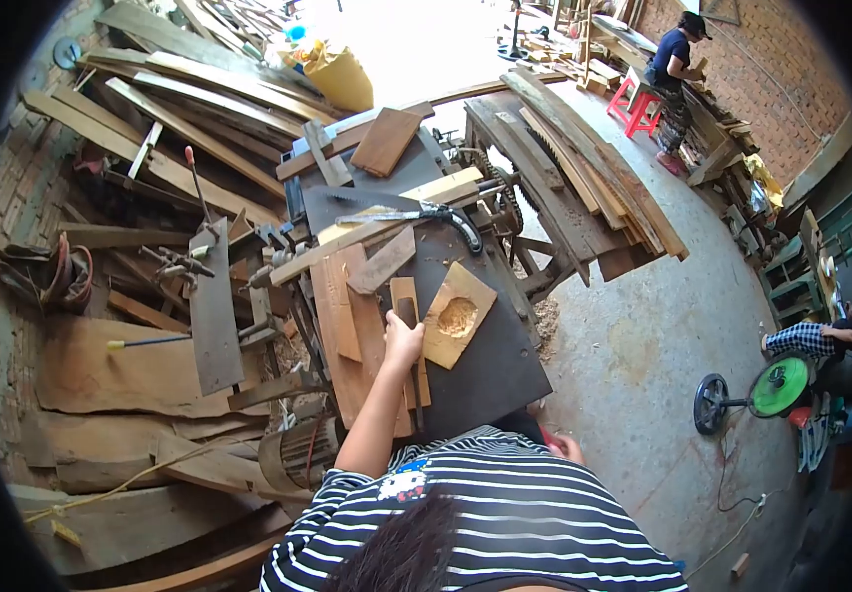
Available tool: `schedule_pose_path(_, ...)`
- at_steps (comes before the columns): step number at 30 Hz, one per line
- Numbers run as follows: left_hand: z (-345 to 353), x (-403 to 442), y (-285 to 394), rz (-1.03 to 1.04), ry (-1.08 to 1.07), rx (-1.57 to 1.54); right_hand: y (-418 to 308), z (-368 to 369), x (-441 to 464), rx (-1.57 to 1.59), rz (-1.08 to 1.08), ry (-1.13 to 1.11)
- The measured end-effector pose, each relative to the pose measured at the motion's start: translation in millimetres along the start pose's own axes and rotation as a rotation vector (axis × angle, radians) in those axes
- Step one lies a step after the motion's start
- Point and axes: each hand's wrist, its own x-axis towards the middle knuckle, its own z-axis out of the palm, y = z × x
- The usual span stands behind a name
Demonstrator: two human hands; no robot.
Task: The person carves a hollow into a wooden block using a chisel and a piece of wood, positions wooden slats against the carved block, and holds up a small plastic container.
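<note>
My left hand [404,340] is closed around a dark, narrow bar-like tool [406,310] above a light wooden strip [423,387]; its exact kind is unclear. Just right of that hand lies a square wooden block [486,293] with a rough round hollow carved in it. My right hand [570,450] is low at my waist, partly hidden by my striped shirt. Its fingers look curled beside something pinkish red, too covered to name. Beyond the left hand, a pull saw with a black handle [462,226] rests across boards.
The dark worktable [485,385] carries several boards, including a brown one [387,141]. Timber is piled at left, and long planks [594,178] lie on a stand at right. A green fan [779,386] stands on the floor. Another person [674,74] works at the back right.
</note>
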Motion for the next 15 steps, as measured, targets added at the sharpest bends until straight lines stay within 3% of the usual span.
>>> schedule_pose_path(2,0.0,-4.7,1.7,0.035,0.051,0.129,37.4,-14.6,-39.6,-0.046,0.284,0.067)
schedule_pose_path(15,16.4,-20.5,-17.6,0.193,0.167,0.182,50.8,-5.3,-65.9,-0.016,0.308,-0.074)
